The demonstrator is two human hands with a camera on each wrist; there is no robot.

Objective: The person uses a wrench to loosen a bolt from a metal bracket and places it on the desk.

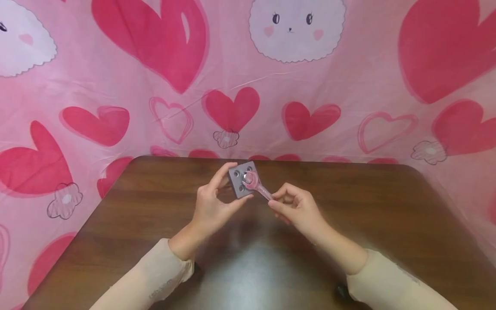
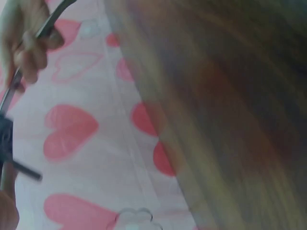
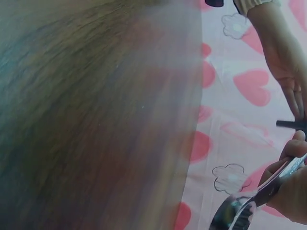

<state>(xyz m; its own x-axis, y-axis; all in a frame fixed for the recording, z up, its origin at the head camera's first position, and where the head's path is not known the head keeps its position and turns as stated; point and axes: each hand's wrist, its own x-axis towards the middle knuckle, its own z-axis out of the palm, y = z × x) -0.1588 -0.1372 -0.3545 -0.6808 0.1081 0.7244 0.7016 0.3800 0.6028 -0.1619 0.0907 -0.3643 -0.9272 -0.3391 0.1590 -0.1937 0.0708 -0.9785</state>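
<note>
Between the thumb and fingers of my left hand (image 1: 213,204) is a grey square block (image 1: 237,173) with several round holes, held tilted above the table. My right hand (image 1: 298,210) grips a shiny wrench (image 1: 265,193) by its shank. In the head view its upper end overlaps the block's face, around a bright metal piece (image 1: 246,177). A dark rod (image 2: 27,171) sticks out from the block's other side in the left wrist view. The wrench's free end (image 3: 235,211) extends past my right hand in the right wrist view.
Below both hands is a dark brown wooden table (image 1: 155,215) with rounded far corners. A pink cloth (image 1: 271,82) printed with hearts hangs behind it and at the sides. A small black object (image 1: 342,292) shows beside the right sleeve.
</note>
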